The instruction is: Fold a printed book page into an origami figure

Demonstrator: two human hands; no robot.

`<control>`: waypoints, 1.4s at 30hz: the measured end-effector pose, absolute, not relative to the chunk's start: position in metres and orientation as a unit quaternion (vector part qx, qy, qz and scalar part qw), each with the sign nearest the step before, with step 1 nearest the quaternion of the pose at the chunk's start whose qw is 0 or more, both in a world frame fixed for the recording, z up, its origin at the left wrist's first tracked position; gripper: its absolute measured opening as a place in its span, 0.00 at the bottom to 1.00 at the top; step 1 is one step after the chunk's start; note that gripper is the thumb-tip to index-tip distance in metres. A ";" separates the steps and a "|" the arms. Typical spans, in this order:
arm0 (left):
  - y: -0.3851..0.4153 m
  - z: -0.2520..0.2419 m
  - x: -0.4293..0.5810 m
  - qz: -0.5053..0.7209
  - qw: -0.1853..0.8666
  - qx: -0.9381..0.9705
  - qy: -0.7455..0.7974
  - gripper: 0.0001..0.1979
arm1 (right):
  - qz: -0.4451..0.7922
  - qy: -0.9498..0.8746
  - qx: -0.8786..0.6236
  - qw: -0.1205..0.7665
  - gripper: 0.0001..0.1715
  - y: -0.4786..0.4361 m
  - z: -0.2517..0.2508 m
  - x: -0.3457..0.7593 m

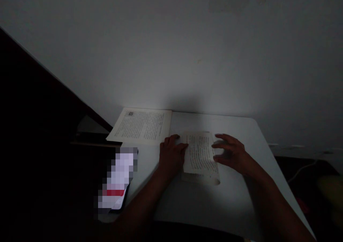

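A folded printed paper [201, 155] lies on the white table [235, 206] in dim light. My left hand [171, 153] rests at its left edge, fingers curled and thumb touching the paper. My right hand [232, 152] hovers at the right edge with its fingers spread and bent over the sheet. An open book [142, 126] with printed text lies flat behind my left hand, near the wall.
A lit phone [118, 179] lies at the table's left edge. Dark furniture [40, 127] fills the left side. A pale wall [187, 56] stands right behind the table. To the right, past the table edge, a dark floor with a cable [301, 170] shows.
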State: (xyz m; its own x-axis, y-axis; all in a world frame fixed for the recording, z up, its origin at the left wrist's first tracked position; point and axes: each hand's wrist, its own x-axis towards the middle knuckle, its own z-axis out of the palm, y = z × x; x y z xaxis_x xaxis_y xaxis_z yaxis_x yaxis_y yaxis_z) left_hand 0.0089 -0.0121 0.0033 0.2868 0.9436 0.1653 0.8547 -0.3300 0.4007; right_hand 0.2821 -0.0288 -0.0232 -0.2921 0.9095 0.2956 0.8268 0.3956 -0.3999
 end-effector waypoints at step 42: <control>-0.014 0.007 0.011 0.179 0.119 0.790 0.574 0.12 | 0.137 -0.817 -0.539 0.152 0.49 -0.040 0.000 0.275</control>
State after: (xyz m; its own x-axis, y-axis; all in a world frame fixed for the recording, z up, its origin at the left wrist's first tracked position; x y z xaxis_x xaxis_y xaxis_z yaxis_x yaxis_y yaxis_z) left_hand 0.0112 -0.0137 0.0067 0.2766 0.9499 0.1456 0.8649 -0.3121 0.3932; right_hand 0.2754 -0.0399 -0.0002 -0.3731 0.9222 0.1018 0.8389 0.3822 -0.3876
